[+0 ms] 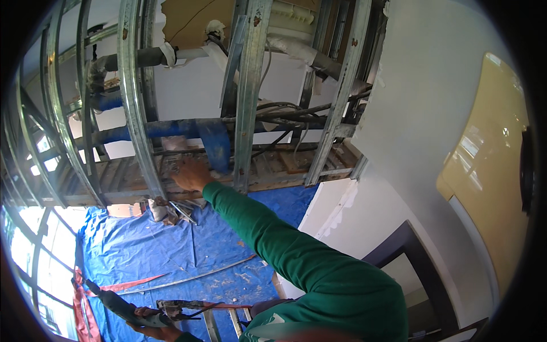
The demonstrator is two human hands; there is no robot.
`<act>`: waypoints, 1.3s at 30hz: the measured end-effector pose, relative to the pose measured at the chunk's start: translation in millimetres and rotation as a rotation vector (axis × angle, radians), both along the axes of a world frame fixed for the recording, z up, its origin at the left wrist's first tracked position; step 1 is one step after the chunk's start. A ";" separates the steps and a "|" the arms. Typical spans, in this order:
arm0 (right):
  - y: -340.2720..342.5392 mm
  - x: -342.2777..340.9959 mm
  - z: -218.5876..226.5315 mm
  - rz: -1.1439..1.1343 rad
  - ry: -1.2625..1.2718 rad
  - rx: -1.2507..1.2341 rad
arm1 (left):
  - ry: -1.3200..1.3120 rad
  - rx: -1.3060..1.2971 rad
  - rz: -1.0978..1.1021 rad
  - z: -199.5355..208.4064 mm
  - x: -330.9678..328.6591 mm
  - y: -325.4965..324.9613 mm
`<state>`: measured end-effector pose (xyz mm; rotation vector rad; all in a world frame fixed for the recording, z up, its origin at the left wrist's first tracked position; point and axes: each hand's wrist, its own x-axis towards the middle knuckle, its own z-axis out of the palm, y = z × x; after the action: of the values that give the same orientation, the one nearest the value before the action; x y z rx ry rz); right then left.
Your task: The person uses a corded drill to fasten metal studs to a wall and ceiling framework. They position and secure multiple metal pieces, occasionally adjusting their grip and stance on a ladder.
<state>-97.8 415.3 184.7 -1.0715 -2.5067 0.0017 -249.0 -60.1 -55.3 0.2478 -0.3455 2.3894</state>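
Observation:
My left hand (154, 326), at the lower left, is wrapped round a long grey-green power tool (117, 305) with a narrow dark nose pointing up and left. Its exact kind is not clear. My right arm, in a green sleeve, stretches forward between the metal studs. Over the dirty ledge (108, 176) of the wall frame is my right hand (192, 174), just left of a hanging blue strip (215, 145). Its fingers blend into the blurred ledge and debris, so their grip cannot be made out.
Upright metal studs (249, 97) stand on both sides of my right arm. Wrapped pipes (171, 128) and dark cables (285, 111) run behind them. Rubble (162, 212) lies below the ledge on a blue tarp (148, 245). Ladder rails (235, 322) and a grimy metal piece (171, 309) are near me.

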 end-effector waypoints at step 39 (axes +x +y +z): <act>11.4 -3.1 -11.4 -0.004 0.001 0.036 | -0.092 -0.010 -0.038 38.4 27.3 0.5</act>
<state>-101.0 426.7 173.3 -1.0620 -2.4939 -0.0437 -221.7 -59.6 -16.9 0.1254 -0.3770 2.3691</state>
